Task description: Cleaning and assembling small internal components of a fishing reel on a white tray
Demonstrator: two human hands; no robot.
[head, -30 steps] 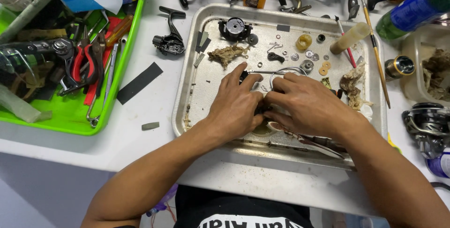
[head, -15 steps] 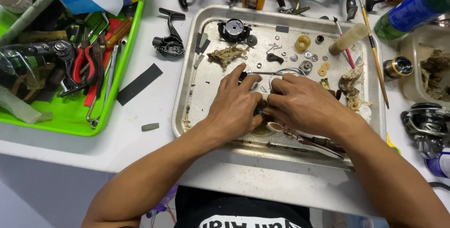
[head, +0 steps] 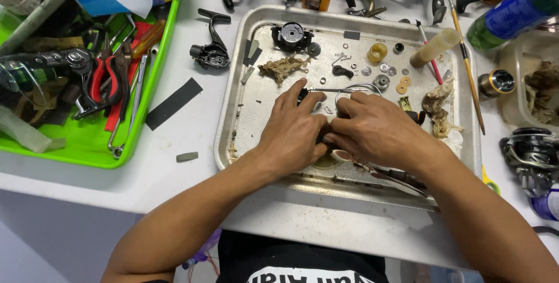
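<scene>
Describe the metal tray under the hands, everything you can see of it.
The metal tray is a shallow rectangular pan of dull silvery metal with rounded corners and a raised rolled rim, its floor smeared and stained. It lies flat on the white table, right of the green tray. Scattered in it are small washers, a black round part, a yellow ring, greasy rag scraps and a wire bail. The left hand and right hand rest inside it, pressed together over a small dark part.

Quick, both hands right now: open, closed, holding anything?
Left hand: fingers curled, pinching a small dark part over the metal tray.
Right hand: curled against the left, fingertips on the same part; exact grip hidden.
</scene>
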